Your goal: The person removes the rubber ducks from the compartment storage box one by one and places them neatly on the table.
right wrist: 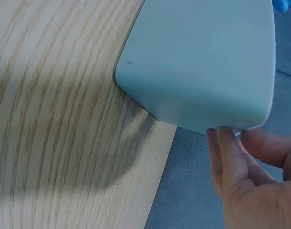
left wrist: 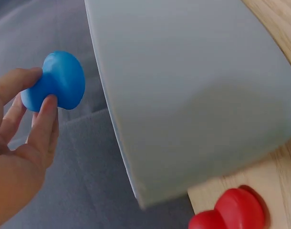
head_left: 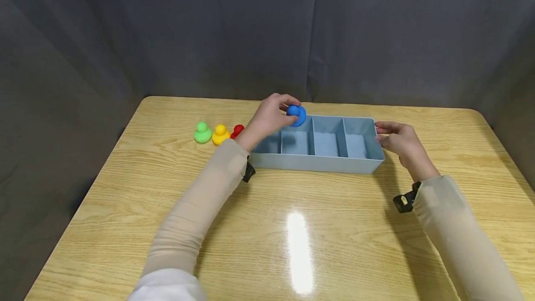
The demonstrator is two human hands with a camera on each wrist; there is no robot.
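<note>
Pinching a blue piece (head_left: 296, 115) over the tray (head_left: 317, 164), the left hand (head_left: 269, 117) is hovering; the right hand (head_left: 397, 140) is gripping the tray's end. Only the left wrist view is showing the red piece (left wrist: 231, 212) clearly.

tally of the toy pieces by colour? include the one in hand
Blue: 1, held in the left hand over the tray
Green: 1
Yellow: 1
Red: 1
Total: 4 pieces
</note>
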